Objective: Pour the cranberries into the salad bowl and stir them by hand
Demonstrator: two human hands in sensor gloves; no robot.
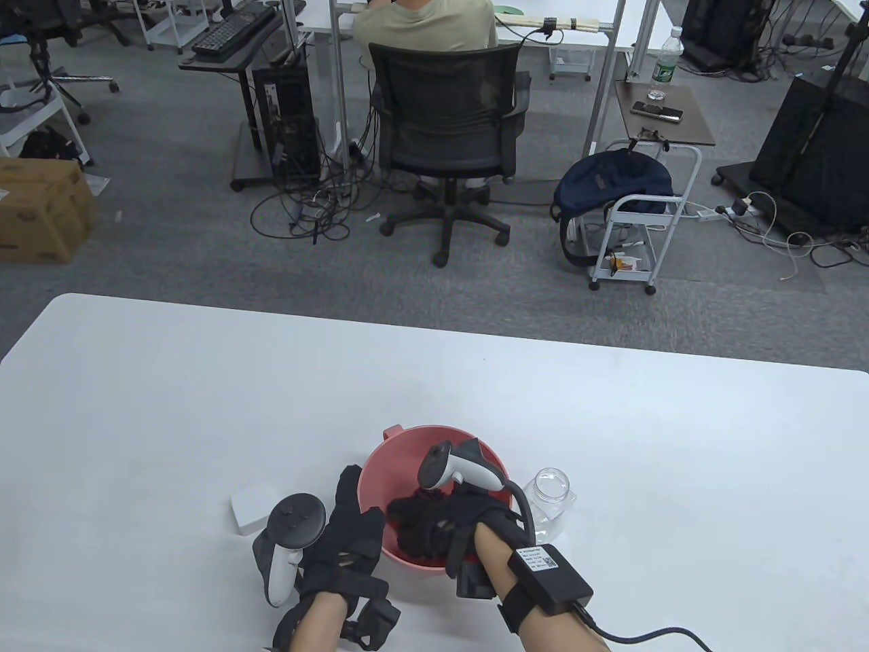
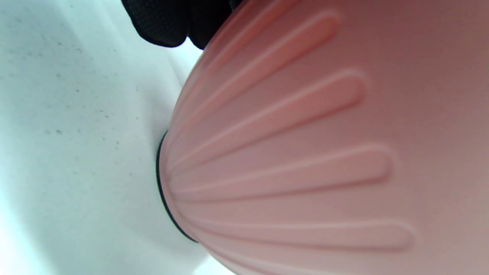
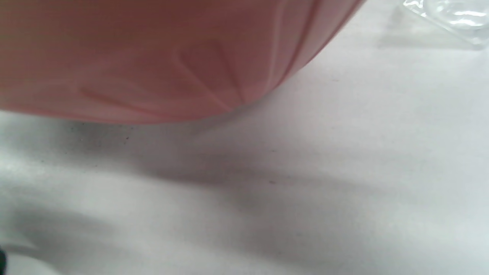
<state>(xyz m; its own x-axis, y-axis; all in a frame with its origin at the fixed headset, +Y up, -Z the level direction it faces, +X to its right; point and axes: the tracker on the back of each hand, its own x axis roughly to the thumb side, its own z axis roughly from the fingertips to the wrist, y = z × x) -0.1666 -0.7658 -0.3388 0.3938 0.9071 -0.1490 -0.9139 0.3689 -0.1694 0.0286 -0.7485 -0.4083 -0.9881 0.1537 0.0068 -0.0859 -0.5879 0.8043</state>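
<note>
In the table view, one pink salad bowl [image 1: 407, 462] stands on the white table [image 1: 170, 407] near its front edge. The left hand [image 1: 346, 536] lies against the bowl's left outer wall, fingers straight and close together, reaching up toward the rim. The right hand [image 1: 428, 523] dips into the bowl from the front, knuckles up; its fingers bend downward inside, and whether they close on anything cannot be told. The cranberries themselves are hidden under that hand. One clear empty jar [image 1: 551, 499] stands just right of the bowl, and one small white lid [image 1: 252, 509] lies to its left, partly covered by the left tracker.

In the left wrist view, the bowl's ribbed outer wall [image 2: 305, 152] fills most of the frame, with dark fingertips [image 2: 164, 23] at the top edge beside it.

In the right wrist view, the bowl's underside [image 3: 153, 57] hangs over the table [image 3: 305, 191]; a corner of the jar [image 3: 450, 15] is cut off at top right, and no fingers show.
</note>
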